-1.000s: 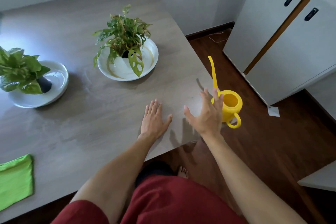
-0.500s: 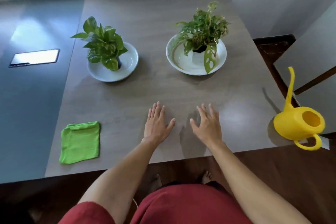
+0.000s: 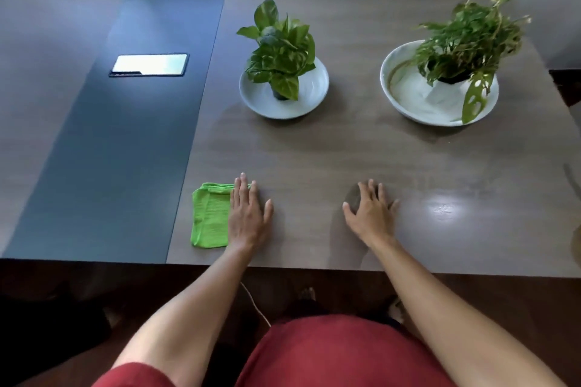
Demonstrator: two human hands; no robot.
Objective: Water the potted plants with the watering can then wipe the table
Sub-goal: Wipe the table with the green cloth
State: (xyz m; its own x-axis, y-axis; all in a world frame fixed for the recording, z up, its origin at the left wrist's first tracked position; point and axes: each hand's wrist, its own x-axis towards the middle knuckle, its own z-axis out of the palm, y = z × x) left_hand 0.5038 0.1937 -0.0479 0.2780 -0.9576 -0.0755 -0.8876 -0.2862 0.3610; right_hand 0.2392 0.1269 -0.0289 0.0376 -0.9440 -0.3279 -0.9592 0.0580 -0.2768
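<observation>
Left hand (image 3: 246, 217) lies flat, fingers released, covering the right edge of the green cloth (image 3: 210, 215) near the table's (image 3: 314, 151) front edge — right hand (image 3: 371, 214) rests flat, empty. Both potted plants (image 3: 281, 50) (image 3: 465, 38) stand farther back. Half a second ago the yellow watering can showed at the right edge — now it is cut off from view.

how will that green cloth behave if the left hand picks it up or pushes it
The folded bright green cloth is probably floppy: its layered edges look soft, so it should drape and unfold. It looks thin, likely light. Pushed by the left hand across the smooth brown table, it may bunch.
</observation>
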